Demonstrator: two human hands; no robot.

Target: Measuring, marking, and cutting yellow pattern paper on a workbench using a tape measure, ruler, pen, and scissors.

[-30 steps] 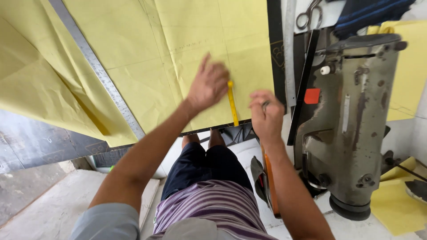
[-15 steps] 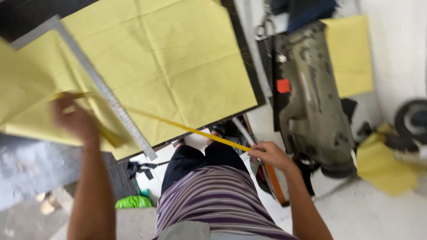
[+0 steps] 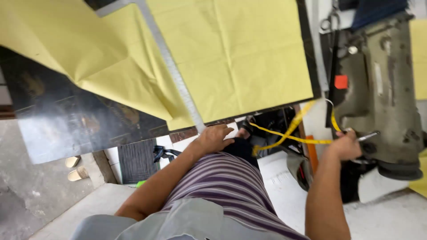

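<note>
Dark tabletop (image 3: 66, 120); right hand (image 3: 346, 144) gripping yellow tape measure (image 3: 289, 133), left hand (image 3: 214, 138) perhaps loosely curled.

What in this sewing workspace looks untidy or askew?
The yellow paper has its left part folded over and hanging crookedly off the dark table. The yellow measuring tape in the right hand dangles in loose loops.

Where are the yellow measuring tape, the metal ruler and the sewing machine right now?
yellow measuring tape (image 3: 291, 138): head view, on the strand stretched toward the right hand (image 3: 346, 144).
metal ruler (image 3: 171, 71): head view, mid-length of its long arm lying on the yellow paper.
sewing machine (image 3: 382, 84): head view, on its grey-green body.
</note>
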